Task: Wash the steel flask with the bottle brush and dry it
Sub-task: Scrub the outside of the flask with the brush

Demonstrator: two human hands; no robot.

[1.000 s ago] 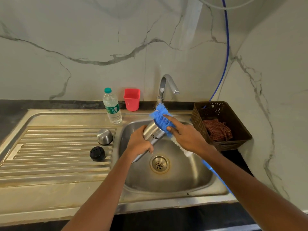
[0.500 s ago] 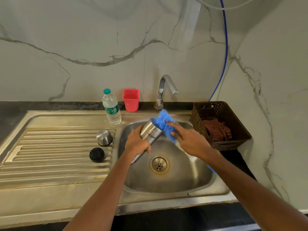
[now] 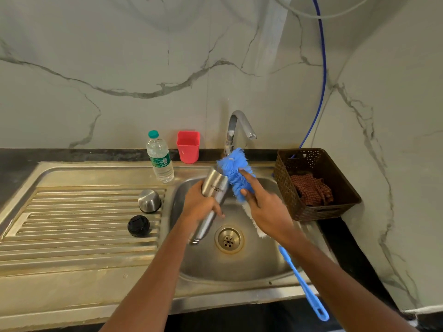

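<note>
Since the right hand only pinches the bottle brush by its bristles, forefinger straight along them, the head might buckle and miss the mouth. The left hand has its fingers wrapped round the steel flask, tilted over the sink, so it could slip if it's wet.

We see soft, even light of middle brightness, with a pale vertical band on the wall above the tap. The sink basin and the steel flask carry mild glare. Shadows, we find, are weak. The flask's lower end is smeared by motion; the bottle brush looks slightly soft. Straight edges bend near the frame borders.
</note>
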